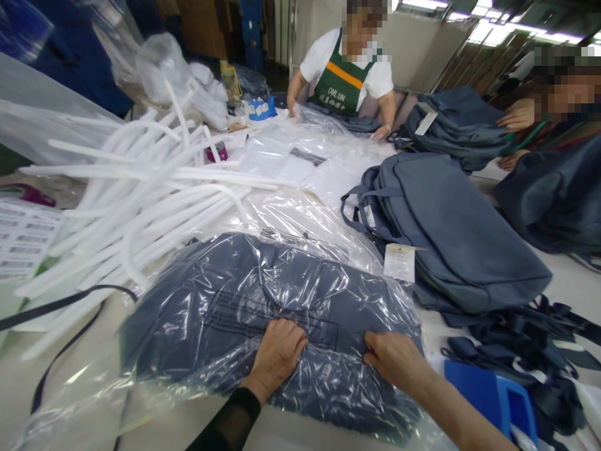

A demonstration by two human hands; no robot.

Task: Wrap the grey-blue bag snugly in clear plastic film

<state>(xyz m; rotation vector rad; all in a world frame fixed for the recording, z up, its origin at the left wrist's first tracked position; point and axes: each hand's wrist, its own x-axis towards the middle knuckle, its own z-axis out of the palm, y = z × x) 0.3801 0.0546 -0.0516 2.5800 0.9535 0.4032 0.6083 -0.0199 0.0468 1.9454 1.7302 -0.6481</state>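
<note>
A dark blue-grey bag in clear plastic wrap (188,313) lies across the near part of the table, with printed text on the plastic. Near its middle, my left hand (280,352) presses on the wrap, fingers curled and closed on the film. My right hand (392,357) rests on the right part of the same wrap, its fingers curled in with the thumb against them; plastic is pinched there. Loose film spreads out beyond the bag's left and lower edges.
White foam tubes (154,181) pile up at left, beside a label sheet (28,238). Unwrapped backpacks (451,232) lie at right, above dark straps (526,351) and a blue bin (493,394). Across the table a person in a green apron (340,81) handles plastic; another person is at far right.
</note>
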